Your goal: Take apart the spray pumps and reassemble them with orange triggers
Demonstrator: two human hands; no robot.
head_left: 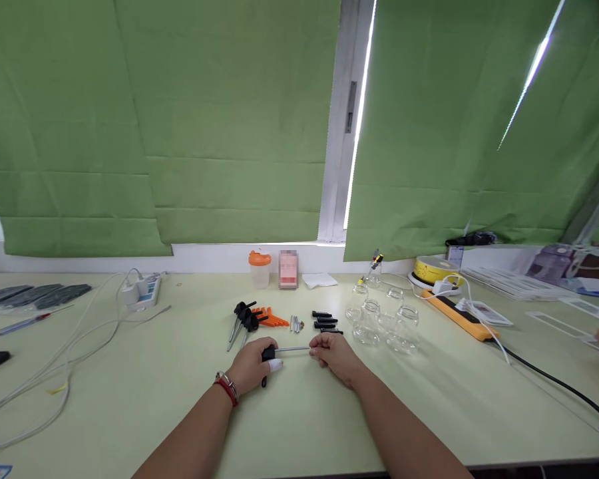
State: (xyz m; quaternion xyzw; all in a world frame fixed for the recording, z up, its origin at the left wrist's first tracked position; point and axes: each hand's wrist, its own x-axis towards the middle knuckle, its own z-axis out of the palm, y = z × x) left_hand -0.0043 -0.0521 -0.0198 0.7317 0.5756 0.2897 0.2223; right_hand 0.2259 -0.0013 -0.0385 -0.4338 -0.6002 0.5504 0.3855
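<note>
Left hand (248, 366) grips a black part (268, 354) with a metal rod (293, 348); right hand (334, 354) has fingers closed at the rod's far end, above the table (294, 426).

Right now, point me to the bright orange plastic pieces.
In the head view, the bright orange plastic pieces lie on the pale table just left of centre, between the black-headed metal rods and the small silver metal pins, beyond the left hand.
</note>
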